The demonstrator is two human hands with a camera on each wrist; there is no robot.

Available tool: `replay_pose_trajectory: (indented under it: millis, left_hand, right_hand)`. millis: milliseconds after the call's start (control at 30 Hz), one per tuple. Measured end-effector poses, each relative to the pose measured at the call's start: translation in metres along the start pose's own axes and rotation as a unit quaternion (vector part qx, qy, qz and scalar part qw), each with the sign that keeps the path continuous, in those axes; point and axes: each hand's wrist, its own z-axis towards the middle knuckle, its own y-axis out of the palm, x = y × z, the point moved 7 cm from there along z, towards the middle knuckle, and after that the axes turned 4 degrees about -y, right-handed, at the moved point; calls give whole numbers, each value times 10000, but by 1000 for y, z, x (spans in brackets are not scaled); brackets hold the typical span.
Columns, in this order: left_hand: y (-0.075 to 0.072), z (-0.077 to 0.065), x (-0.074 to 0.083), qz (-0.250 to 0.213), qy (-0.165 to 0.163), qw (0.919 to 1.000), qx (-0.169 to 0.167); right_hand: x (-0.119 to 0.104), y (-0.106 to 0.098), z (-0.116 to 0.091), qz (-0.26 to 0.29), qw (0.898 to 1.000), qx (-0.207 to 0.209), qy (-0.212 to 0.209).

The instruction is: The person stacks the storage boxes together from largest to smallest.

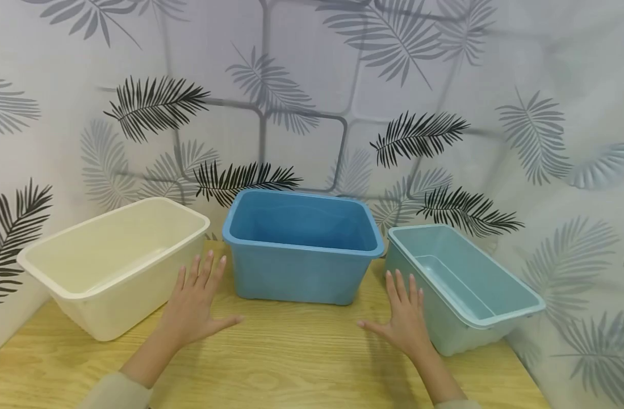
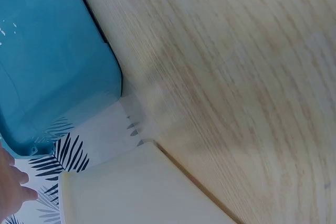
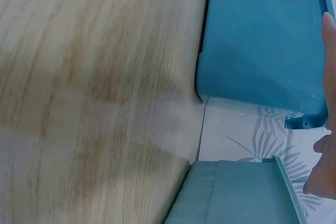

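My left hand (image 1: 191,309), fingers spread and straight, hovers over the table between the cream bin (image 1: 112,307) and the blue bin (image 1: 296,275). Its fingertips overlap the cream bin's right side in the head view. Spread in the same way, my right hand (image 1: 406,321) is nearest the pale green bin (image 1: 460,335), overlapping its left wall. Neither hand holds anything. Part of the left hand (image 2: 13,184) edges into the left wrist view, beside the blue bin (image 2: 58,56). At the right wrist view's edge, fingers (image 3: 329,72) show in front of the blue bin (image 3: 257,40).
The three bins stand in an arc on a wood-grain table (image 1: 291,363), the outer two turned at angles. Behind them hangs a pale curtain (image 1: 312,68) printed with grey and black fronds. The insides of the bins show bare walls.
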Motion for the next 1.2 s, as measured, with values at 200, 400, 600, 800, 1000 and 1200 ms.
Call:
replay_pose_trajectory:
  millis: [200, 400, 600, 800, 1000, 1200]
  left_hand:
    - [3, 9, -3, -124, -147, 9997, -173]
    - [6, 19, -7, -357, -374, 9981, -328]
    - [9, 28, -9, -547, -537, 9960, -449]
    - [10, 35, -13, -790, -731, 9928, -530]
    - [9, 43, -15, -1028, -803, 9899, -549]
    - [10, 53, -13, -1337, -952, 9834, -777]
  right_hand:
    - [1, -2, 8, 268, 9993, 271, -24]
    - [3, -2, 16, 522, 9980, 340, 93]
    - [7, -1, 22, 994, 9937, 446, 272]
    - [15, 3, 30, 1429, 9872, 578, 420]
    - [18, 3, 38, 1780, 9800, 573, 675]
    - [18, 2, 52, 1850, 9791, 552, 647]
